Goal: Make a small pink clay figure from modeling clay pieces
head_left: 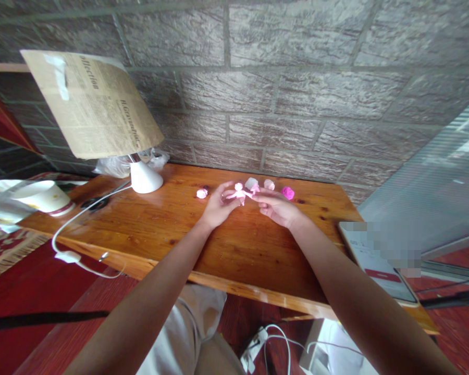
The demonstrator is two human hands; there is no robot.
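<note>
Above the wooden table, my left hand is closed on a small pink figure that looks like modelling clay, with a round head and outstretched arms. The fingertips of my right hand pinch at the figure's right side, where another pink bit shows; whether it is joined to the figure I cannot tell. Around the hands lie soft-looking lumps: a pale pink lump to the left, a white lump and a peach lump behind, and a magenta lump to the right.
A lamp with a paper shade stands on the table at left. Near it are black scissors, a white cable and a paper cup. A tablet lies at right. The brick wall rises behind.
</note>
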